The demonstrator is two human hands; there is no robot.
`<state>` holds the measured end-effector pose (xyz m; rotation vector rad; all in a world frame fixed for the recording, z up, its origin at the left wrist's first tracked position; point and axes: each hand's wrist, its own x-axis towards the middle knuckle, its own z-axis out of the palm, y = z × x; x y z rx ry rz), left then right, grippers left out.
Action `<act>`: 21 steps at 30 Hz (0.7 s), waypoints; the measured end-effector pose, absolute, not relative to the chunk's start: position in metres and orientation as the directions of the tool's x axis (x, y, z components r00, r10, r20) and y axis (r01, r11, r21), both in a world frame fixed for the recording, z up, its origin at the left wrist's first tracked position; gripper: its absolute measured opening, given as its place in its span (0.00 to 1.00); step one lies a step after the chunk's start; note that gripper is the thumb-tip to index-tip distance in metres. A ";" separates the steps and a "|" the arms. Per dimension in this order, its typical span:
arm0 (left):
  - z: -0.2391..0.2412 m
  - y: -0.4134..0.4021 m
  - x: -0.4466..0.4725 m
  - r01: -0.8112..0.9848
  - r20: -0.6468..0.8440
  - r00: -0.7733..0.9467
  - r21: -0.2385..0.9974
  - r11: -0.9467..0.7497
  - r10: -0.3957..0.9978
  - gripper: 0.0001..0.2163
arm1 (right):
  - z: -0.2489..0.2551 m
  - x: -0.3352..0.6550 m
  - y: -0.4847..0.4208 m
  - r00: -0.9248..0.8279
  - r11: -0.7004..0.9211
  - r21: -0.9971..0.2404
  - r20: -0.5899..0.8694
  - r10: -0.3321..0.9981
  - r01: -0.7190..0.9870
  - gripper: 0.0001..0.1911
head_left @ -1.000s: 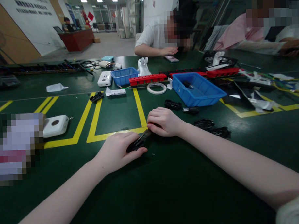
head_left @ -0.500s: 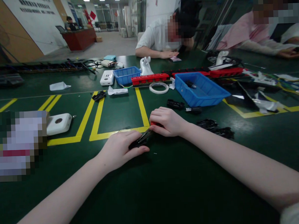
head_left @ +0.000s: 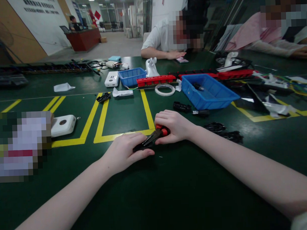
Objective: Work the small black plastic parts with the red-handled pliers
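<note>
My right hand (head_left: 172,126) is closed around the red-and-black handles of a pair of pliers (head_left: 159,132). The pliers' dark jaws point left toward my left hand (head_left: 127,149). That hand is closed on a small black part (head_left: 139,148), its thumb stretched along the near side. The jaws meet or overlap the black part; where one ends and the other starts is hard to make out. Both hands are just above the green table, near the yellow tape line. A tiny pale sliver (head_left: 160,157) lies below them on the table.
Beyond my right hand are a blue bin (head_left: 210,93) with black pieces inside, loose black parts (head_left: 182,106), and black bundles (head_left: 231,136). A tape roll (head_left: 165,90), a smaller blue bin (head_left: 132,76) and a white device (head_left: 64,125) stand around. A co-worker (head_left: 163,41) sits opposite.
My right hand has shifted its hold, so more of the pliers' red handles shows. The left hand keeps its grip; the whole view has moved slightly.
</note>
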<state>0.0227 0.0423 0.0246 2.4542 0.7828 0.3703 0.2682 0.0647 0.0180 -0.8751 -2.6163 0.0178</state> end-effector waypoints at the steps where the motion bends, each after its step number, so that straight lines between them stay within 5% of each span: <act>1: 0.026 0.042 0.023 0.452 0.094 0.795 0.568 -0.687 0.600 0.14 | 0.018 0.268 0.065 -0.735 0.807 -0.129 0.351 0.580 0.576 0.23; 21: 0.022 0.044 0.022 0.431 0.096 0.795 0.606 -0.669 0.599 0.15 | 0.017 0.265 0.066 -0.742 0.804 -0.012 0.378 0.553 0.594 0.11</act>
